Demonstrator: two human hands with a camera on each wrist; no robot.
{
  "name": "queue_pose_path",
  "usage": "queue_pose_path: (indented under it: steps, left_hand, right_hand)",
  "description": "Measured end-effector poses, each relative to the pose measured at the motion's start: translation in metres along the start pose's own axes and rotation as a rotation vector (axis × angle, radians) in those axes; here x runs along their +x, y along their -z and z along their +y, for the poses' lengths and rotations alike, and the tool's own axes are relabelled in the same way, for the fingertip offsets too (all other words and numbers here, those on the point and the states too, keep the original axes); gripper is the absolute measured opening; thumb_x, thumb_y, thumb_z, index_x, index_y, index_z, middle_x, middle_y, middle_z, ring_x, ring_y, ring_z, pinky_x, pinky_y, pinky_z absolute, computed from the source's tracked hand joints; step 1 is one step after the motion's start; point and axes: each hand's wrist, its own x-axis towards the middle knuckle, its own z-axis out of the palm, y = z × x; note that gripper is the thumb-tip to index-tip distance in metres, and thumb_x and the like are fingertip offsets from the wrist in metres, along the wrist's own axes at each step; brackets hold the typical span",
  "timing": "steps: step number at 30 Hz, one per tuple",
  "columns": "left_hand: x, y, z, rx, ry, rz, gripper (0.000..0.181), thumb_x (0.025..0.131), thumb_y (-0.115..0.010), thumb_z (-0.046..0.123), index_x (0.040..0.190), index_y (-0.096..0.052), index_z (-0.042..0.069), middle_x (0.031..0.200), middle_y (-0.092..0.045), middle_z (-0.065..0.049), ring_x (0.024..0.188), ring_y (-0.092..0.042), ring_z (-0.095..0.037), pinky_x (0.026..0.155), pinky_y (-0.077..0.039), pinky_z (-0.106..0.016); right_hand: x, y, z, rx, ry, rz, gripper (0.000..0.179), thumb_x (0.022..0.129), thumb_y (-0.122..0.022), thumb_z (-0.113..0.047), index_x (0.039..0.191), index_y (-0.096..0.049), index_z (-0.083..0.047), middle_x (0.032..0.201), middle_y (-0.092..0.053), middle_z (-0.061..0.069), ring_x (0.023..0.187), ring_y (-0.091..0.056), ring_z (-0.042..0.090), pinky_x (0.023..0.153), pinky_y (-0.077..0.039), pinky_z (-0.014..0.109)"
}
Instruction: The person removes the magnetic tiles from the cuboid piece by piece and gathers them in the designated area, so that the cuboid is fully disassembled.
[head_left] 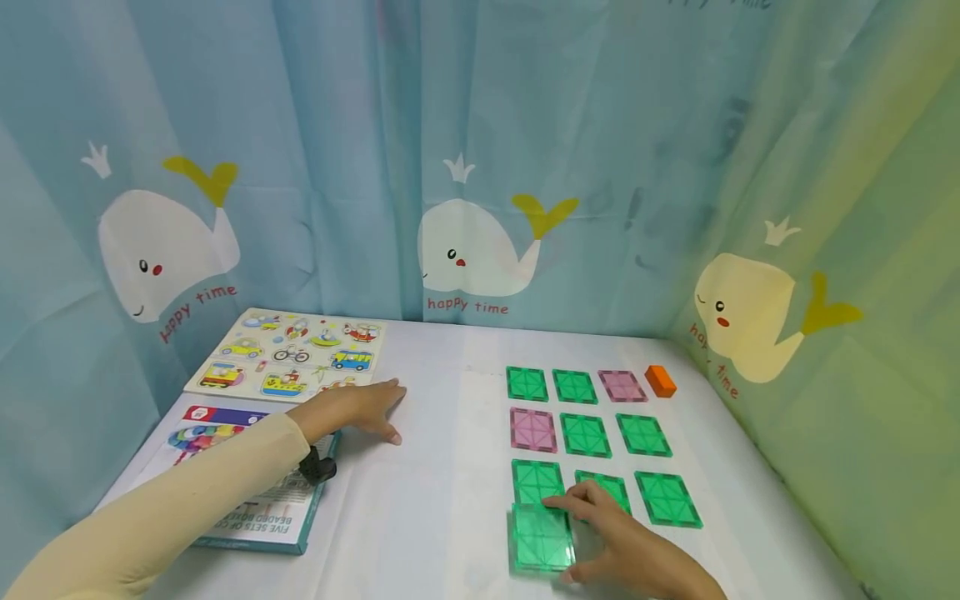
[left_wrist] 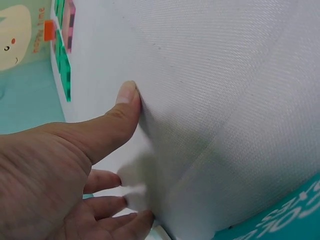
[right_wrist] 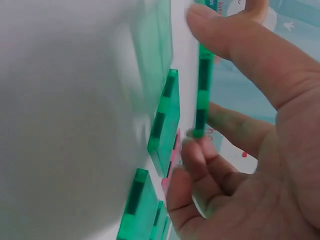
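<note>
My right hand point(head_left: 626, 542) pinches a green translucent magnetic tile point(head_left: 542, 542) by its edges, near the front of the table. In the right wrist view this held tile point(right_wrist: 203, 85) is seen edge-on between thumb and fingers, raised off the white surface. It overlaps the near edge of another green tile point(head_left: 537, 479) in the head view. Behind my fingers, one more green tile point(head_left: 615, 492) is partly hidden. My left hand point(head_left: 371, 408) holds nothing; its fingers are spread low over the white tabletop, beside a boxed bead set point(head_left: 262, 533).
Rows of green tiles point(head_left: 587, 435) and two pink tiles point(head_left: 533, 430) lie on the right side. An orange block point(head_left: 661, 382) stands at the back right. On the left is a vehicle picture board point(head_left: 255, 367). Whale-print curtains point(head_left: 480, 125) enclose the table.
</note>
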Motion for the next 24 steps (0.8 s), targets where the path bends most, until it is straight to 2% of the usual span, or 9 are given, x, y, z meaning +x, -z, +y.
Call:
queue_pose_path:
  steps: [3, 4, 6, 11, 16, 21, 24]
  left_hand:
    - [-0.002, -0.001, 0.001, -0.016, -0.002, 0.005, 0.094, 0.093, -0.083, 0.038, 0.161, -0.035, -0.005, 0.171, -0.023, -0.029, 0.159, -0.024, -0.043, 0.13, -0.023, -0.053]
    - [-0.002, -0.001, 0.001, -0.02, -0.002, 0.006, 0.094, 0.093, -0.083, 0.038, 0.162, -0.035, -0.005, 0.171, -0.022, -0.029, 0.159, -0.024, -0.043, 0.13, -0.023, -0.053]
    - [-0.004, -0.002, 0.001, -0.024, -0.004, 0.007, 0.094, 0.093, -0.083, 0.039, 0.162, -0.035, -0.005, 0.171, -0.022, -0.029, 0.159, -0.024, -0.043, 0.13, -0.023, -0.054]
    - [-0.007, -0.001, 0.002, -0.027, -0.018, 0.011, 0.093, 0.093, -0.083, 0.037, 0.161, -0.035, -0.007, 0.17, -0.022, -0.03, 0.159, -0.024, -0.044, 0.129, -0.023, -0.055]
    - [-0.011, 0.0, 0.001, -0.031, -0.018, 0.014, 0.092, 0.094, -0.083, 0.034, 0.16, -0.035, -0.008, 0.17, -0.022, -0.031, 0.158, -0.024, -0.045, 0.129, -0.023, -0.055]
    - [-0.011, -0.002, 0.0, -0.041, -0.031, 0.014, 0.093, 0.094, -0.083, 0.035, 0.161, -0.034, -0.008, 0.17, -0.022, -0.031, 0.159, -0.024, -0.045, 0.129, -0.022, -0.055]
    - [-0.011, -0.003, 0.0, -0.038, -0.027, 0.019, 0.093, 0.094, -0.082, 0.037, 0.161, -0.035, -0.006, 0.171, -0.023, -0.029, 0.159, -0.024, -0.044, 0.129, -0.023, -0.056]
  right_hand:
    - [-0.005, -0.006, 0.002, -0.006, -0.086, -0.013, 0.076, 0.076, -0.096, -0.041, 0.143, -0.06, -0.036, 0.132, -0.046, -0.001, 0.12, -0.046, 0.029, 0.093, -0.053, 0.044]
    - [-0.006, -0.008, 0.004, -0.006, -0.083, -0.012, 0.074, 0.076, -0.096, -0.04, 0.14, -0.06, -0.036, 0.132, -0.047, 0.0, 0.121, -0.046, 0.03, 0.091, -0.054, 0.048]
    - [-0.009, -0.013, 0.008, -0.045, -0.017, 0.005, 0.068, 0.077, -0.096, -0.04, 0.135, -0.061, -0.035, 0.131, -0.048, 0.001, 0.12, -0.047, 0.031, 0.089, -0.055, 0.046]
    - [-0.015, -0.022, 0.018, -0.177, 0.205, 0.086, 0.056, 0.081, -0.091, -0.047, 0.125, -0.06, -0.032, 0.129, -0.052, -0.002, 0.118, -0.047, 0.024, 0.084, -0.053, 0.031]
    - [-0.014, -0.024, 0.019, -0.212, 0.254, 0.113, 0.056, 0.081, -0.09, -0.05, 0.126, -0.06, -0.032, 0.128, -0.053, -0.004, 0.116, -0.049, 0.02, 0.083, -0.053, 0.031]
    - [-0.014, -0.022, 0.014, -0.196, 0.207, 0.082, 0.056, 0.081, -0.09, -0.05, 0.126, -0.062, -0.032, 0.129, -0.051, -0.002, 0.117, -0.049, 0.024, 0.084, -0.054, 0.03]
    - [-0.014, -0.019, 0.007, -0.126, 0.101, 0.055, 0.049, 0.083, -0.088, -0.051, 0.125, -0.066, -0.036, 0.132, -0.049, 0.001, 0.118, -0.05, 0.028, 0.086, -0.055, 0.032]
